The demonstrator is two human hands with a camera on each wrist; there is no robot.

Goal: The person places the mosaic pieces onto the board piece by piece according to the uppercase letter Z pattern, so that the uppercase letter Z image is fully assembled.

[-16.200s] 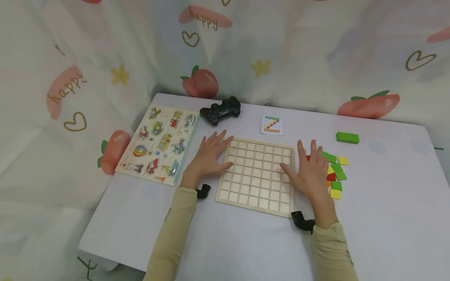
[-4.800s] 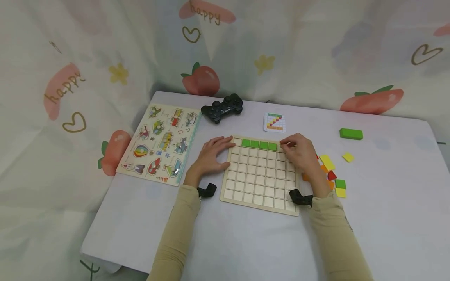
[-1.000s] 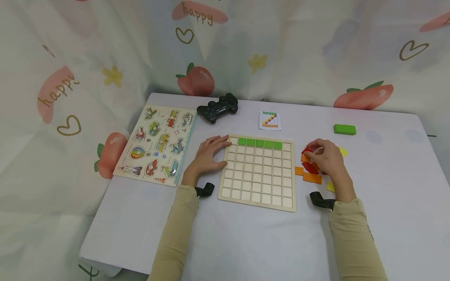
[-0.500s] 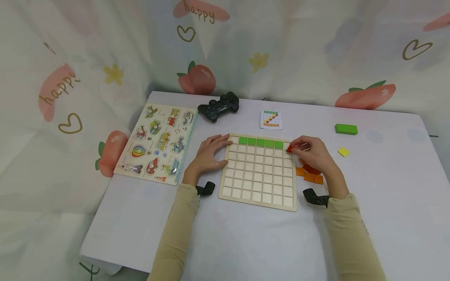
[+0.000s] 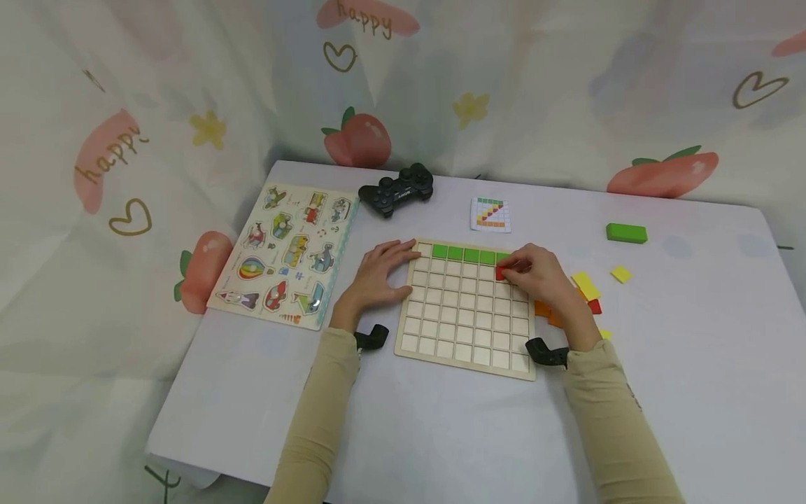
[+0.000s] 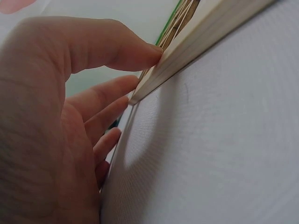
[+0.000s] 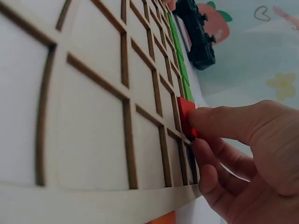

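Observation:
On the white table lies a wooden grid board (image 5: 462, 316), with several green tiles (image 5: 471, 255) set along its far row. My right hand (image 5: 536, 274) pinches a red tile (image 5: 500, 273) at the second row, just below the right end of the green ones. In the right wrist view the red tile (image 7: 187, 116) sits between thumb and fingers, over a cell or partly in it; I cannot tell which. My left hand (image 5: 376, 281) rests against the board's left edge, fingers spread. Its thumb (image 6: 140, 55) touches the wooden rim in the left wrist view.
Right of the board, partly behind my right forearm, lie loose yellow tiles (image 5: 585, 285), orange tiles (image 5: 542, 309) and a red piece (image 5: 595, 306). Beyond are a pattern card (image 5: 490, 215), a green block (image 5: 626, 233) and a black game controller (image 5: 397, 190). A picture puzzle (image 5: 285, 257) lies left.
The board was bare at first; green tiles then filled part of its far row. Within the last second my right hand brought a red tile from the pile leftward onto the second row.

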